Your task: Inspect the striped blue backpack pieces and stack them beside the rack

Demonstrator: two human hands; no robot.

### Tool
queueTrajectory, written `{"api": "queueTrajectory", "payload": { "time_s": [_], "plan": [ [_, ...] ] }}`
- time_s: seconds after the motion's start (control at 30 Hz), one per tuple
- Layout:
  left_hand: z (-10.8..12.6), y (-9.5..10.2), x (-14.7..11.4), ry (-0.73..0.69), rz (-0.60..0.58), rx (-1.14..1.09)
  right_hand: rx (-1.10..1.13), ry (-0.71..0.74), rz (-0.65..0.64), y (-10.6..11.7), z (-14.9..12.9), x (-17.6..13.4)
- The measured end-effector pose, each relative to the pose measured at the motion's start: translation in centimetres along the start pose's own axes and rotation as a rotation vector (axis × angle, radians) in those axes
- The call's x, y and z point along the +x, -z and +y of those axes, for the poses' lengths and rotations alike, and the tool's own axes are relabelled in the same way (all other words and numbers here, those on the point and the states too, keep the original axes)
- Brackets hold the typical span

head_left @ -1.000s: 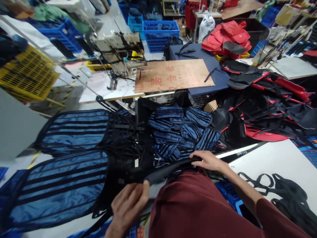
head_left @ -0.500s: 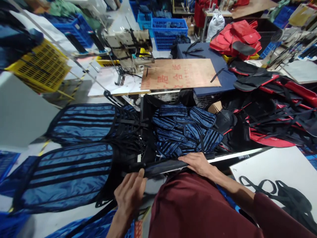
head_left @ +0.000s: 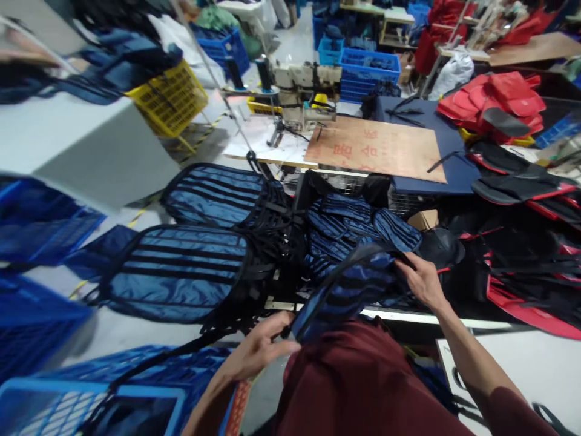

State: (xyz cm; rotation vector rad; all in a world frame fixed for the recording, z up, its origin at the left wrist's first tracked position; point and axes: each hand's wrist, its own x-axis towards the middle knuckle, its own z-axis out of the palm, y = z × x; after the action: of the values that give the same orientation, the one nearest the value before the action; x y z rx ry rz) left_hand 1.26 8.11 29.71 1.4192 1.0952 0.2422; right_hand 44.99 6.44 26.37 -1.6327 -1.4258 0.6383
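Note:
In the head view I hold a blue fabric bag panel [head_left: 351, 287] with black stripes and dark edging, tilted in front of my body. My left hand [head_left: 265, 348] pinches its lower left corner between thumb and fingers. At the upper right end, my right hand [head_left: 422, 280] grips the edge. Behind the panel lies a heap of smaller striped blue pieces [head_left: 342, 209], partly hidden by it. Two large blue striped backpack bodies [head_left: 179, 272] with black straps lie to the left, one beyond the other.
A sewing machine [head_left: 297, 91] stands at the back beside a brown board [head_left: 376, 148]. Black and red bags [head_left: 521, 242] pile up on the right, near a white board [head_left: 521, 375]. Blue crates [head_left: 40, 321] stand at the left; a yellow basket [head_left: 170, 100] is farther back.
The panel has been lifted and turned from edge-on, so its striped face shows. My right hand has risen to the right; my left hand has shifted slightly right. The view has swung left.

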Motion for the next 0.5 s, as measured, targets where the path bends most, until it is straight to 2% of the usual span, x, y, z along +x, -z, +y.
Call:
{"api": "queueTrajectory", "payload": {
  "time_s": [0.03,0.07,0.13,0.23,0.3,0.4,0.5],
  "plan": [
    [0.2,-0.1,-0.2,0.007,0.047,-0.035,-0.01,0.009,-0.005,-0.4,-0.3,0.9],
    [0.3,0.2,-0.2,0.003,0.151,-0.039,-0.028,0.03,-0.012,-1.0,-0.7,1.8],
    [0.0,1.7,-0.1,-0.033,0.455,0.018,-0.08,0.097,-0.045,-2.9,-2.0,3.7],
    [-1.2,6.1,-0.3,-0.091,0.997,0.269,-0.131,0.228,-0.173,-7.3,-5.3,6.3],
    [-2.1,9.7,-1.3,-0.091,1.289,0.483,-0.1,0.306,-0.287,-11.0,-8.5,7.8],
    [-2.6,15.1,-3.8,0.033,1.549,0.678,0.016,0.388,-0.412,-17.5,-14.3,10.8],
    [-2.4,20.9,-6.7,0.216,1.674,0.714,0.135,0.459,-0.479,-25.8,-20.0,15.0]
  ]
}}
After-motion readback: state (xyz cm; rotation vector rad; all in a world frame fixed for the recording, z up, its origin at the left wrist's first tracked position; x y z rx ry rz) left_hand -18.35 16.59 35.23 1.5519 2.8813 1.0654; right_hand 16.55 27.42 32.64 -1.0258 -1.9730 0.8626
